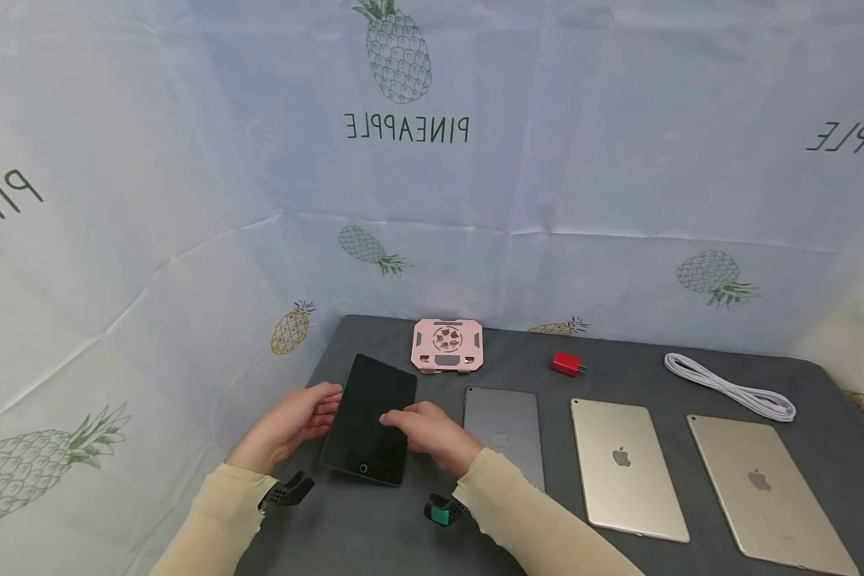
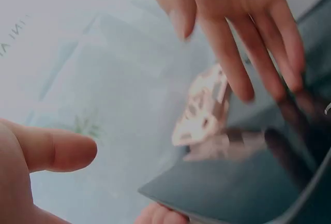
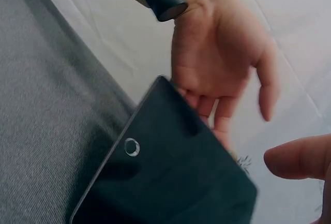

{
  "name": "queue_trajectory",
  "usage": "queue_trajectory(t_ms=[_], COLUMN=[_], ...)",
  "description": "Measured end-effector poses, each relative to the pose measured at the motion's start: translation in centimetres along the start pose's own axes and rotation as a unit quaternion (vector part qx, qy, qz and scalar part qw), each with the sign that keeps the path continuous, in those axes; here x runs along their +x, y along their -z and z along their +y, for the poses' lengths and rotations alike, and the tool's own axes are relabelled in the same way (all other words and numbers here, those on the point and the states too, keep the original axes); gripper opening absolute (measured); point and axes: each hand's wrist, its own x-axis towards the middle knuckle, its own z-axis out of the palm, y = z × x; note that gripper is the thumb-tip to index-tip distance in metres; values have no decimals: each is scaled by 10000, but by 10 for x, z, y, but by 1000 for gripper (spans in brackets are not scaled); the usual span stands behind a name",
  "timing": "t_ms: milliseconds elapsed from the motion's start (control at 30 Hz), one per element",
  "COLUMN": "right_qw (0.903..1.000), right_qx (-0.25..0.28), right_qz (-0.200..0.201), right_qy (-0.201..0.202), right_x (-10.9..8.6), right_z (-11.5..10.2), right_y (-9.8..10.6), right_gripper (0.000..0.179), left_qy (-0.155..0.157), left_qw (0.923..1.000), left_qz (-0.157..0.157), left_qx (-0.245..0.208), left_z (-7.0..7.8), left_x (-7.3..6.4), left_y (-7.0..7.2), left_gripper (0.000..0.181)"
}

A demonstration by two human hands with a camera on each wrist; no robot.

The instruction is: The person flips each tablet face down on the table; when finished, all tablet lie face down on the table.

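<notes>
A tablet point(image 1: 366, 424) with a black screen and a round home button is angled between the two hands, screen up. At its left edge, my left hand point(image 1: 291, 426) has its palm upward and its fingertips partly hidden under the tablet. Its thumb point(image 2: 62, 150) stays apart from the screen in the left wrist view. My right hand point(image 1: 435, 432) is over the tablet's right side. There its straight fingers point(image 2: 269, 53) are close above the glossy screen, which reflects them; whether they touch it I cannot tell.
Behind the tablet lies a pink folding stand point(image 1: 447, 346). To the right are a grey tablet point(image 1: 504, 424), two gold tablets point(image 1: 630, 472) point(image 1: 770, 488), a red charger plug point(image 1: 566, 364) and a coiled white cable point(image 1: 730, 388). A pineapple-print curtain point(image 1: 511, 160) borders the dark table.
</notes>
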Motion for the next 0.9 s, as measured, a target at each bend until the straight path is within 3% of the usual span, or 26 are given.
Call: queue_trajectory(t_ms=[267, 400, 600, 900], right_qw=[9987, 9977, 9972, 9967], right_qx=[414, 557, 601, 725], right_qz=[-310, -379, -441, -363], right_qy=[-42, -37, -16, 69], right_x=[0, 0, 1, 3], right_z=[-6, -7, -7, -4], right_y=[-2, -1, 0, -2], right_gripper=[90, 91, 90, 92], left_qy=[-410, -499, -560, -677], left_qw=[9985, 9983, 9977, 9953], left_qz=[-259, -241, -256, -563], left_qx=[-236, -203, -269, -408], left_z=[22, 29, 31, 28], left_x=[-11, -13, -15, -15], left_y=[-19, -30, -37, -44], left_gripper=[60, 59, 57, 58])
